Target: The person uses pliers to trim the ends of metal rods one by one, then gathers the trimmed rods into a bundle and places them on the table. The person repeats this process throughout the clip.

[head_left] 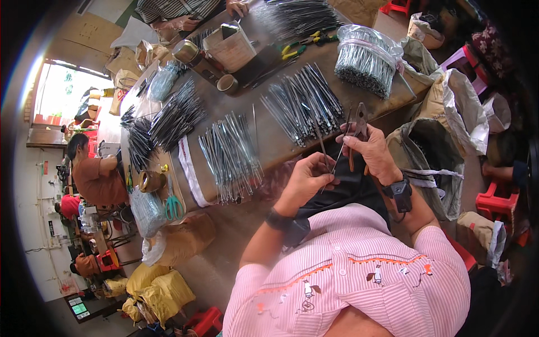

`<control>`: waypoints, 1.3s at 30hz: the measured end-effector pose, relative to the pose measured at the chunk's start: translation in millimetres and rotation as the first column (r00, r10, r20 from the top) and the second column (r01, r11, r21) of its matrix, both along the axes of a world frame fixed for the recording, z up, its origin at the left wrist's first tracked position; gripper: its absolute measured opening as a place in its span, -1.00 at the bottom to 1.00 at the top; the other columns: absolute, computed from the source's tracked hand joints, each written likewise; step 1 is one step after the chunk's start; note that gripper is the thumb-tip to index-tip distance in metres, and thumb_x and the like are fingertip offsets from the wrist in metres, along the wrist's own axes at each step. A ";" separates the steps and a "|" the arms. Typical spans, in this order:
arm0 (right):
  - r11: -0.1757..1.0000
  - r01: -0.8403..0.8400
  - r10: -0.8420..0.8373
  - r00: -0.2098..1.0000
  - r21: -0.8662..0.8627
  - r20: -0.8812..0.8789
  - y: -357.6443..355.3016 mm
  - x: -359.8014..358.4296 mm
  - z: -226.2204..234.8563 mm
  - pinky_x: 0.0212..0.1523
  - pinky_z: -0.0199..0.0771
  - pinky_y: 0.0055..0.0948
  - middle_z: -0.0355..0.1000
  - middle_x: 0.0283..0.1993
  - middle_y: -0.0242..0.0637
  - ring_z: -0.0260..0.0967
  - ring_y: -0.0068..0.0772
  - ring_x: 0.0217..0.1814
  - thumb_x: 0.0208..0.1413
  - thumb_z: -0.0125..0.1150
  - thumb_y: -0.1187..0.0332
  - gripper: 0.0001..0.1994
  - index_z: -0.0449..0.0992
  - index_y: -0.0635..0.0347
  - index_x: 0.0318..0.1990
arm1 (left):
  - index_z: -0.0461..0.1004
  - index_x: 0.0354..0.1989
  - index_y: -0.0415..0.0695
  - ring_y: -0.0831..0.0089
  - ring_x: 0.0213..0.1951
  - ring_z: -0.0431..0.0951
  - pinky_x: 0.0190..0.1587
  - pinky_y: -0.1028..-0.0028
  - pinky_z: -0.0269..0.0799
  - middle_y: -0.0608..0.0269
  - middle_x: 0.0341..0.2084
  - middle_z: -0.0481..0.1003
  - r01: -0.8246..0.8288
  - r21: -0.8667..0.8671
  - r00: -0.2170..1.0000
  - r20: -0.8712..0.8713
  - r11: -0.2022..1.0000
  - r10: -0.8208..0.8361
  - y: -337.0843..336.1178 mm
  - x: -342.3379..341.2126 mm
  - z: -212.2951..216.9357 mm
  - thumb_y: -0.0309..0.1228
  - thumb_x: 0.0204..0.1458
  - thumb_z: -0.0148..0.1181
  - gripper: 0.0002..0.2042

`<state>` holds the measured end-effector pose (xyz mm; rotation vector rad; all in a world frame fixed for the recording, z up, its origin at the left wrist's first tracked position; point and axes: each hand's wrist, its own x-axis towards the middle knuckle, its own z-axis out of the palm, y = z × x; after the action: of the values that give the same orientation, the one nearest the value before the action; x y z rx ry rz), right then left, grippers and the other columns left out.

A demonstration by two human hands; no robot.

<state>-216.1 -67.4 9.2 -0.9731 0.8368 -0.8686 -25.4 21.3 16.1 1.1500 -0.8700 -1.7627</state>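
Observation:
Both my hands are in front of my chest, just off the near edge of the table. My left hand (310,178) is closed in a pinch on a thin metal rod (321,137) that points up toward the table. My right hand (373,153) grips a pair of pliers (362,114), jaws upward, with the handles partly hidden by the palm. Between the hands runs another thin rod; its ends are hard to make out. Nearest to the hands on the table lies a pile of metal rods (303,104), with a second pile of rods (230,157) left of it.
A tied rod bundle (368,63) stands at the table's right end. Farther back are yellow-handled pliers (292,51), a cup (227,84) and a white box (230,48). Teal-handled scissors (174,208) lie at left. Open sacks (432,163) stand to my right. Other people work nearby.

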 end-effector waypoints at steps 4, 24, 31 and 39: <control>0.998 -0.030 0.030 1.000 0.055 -0.005 -1.1 -3.4 -3.1 -0.34 0.51 -0.54 0.56 -0.27 -0.19 0.48 -0.50 -0.39 0.12 0.30 0.46 -0.74 0.48 0.32 -0.05 | 0.39 -0.09 -0.28 0.44 -0.32 0.63 -0.25 0.52 0.60 0.27 -0.35 0.50 0.018 0.002 0.999 -0.050 1.000 -0.018 0.9 -0.9 7.1 -0.69 0.05 0.15 -0.75; 0.891 0.005 -0.121 0.966 0.454 0.227 8.0 4.1 -16.3 -0.21 0.54 -0.41 0.54 -0.18 -0.10 0.53 -0.34 -0.19 0.27 0.07 0.23 -0.70 0.51 0.36 -0.15 | 0.50 -0.13 -0.13 0.68 -0.56 0.39 -0.57 0.68 0.26 0.47 -0.47 0.45 -0.222 0.058 0.961 -0.155 0.973 0.228 2.3 2.1 -10.2 -0.47 0.08 0.29 -0.80; 0.739 -0.470 0.117 0.795 0.482 0.596 19.4 -28.8 -28.5 -0.21 0.65 -0.20 0.46 0.01 0.22 0.52 0.08 -0.08 0.18 -0.06 0.28 -0.70 0.40 0.29 -0.05 | 0.58 -0.12 -0.23 0.64 -0.47 0.41 -0.44 0.63 0.31 0.39 -0.45 0.42 -0.288 -0.329 0.882 0.276 0.899 0.383 1.2 -3.4 -8.1 -0.61 0.09 0.18 -0.81; 0.870 -0.493 0.464 0.817 0.004 -0.343 31.4 -31.7 -23.6 -0.12 0.52 -0.36 0.38 -0.11 -0.21 0.45 -0.25 -0.12 -0.09 0.05 0.56 -0.38 0.22 0.18 0.24 | 0.58 -0.14 -0.26 0.58 -0.45 0.34 -0.38 0.59 0.26 0.30 -0.49 0.32 -0.189 -0.560 0.793 0.397 0.807 0.461 -2.1 -9.5 -2.0 -0.67 0.07 0.16 -0.80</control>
<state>-247.8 -36.0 -14.4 -1.3607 0.7881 -0.3025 -34.9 19.2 14.1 1.3397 -1.2540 -0.8482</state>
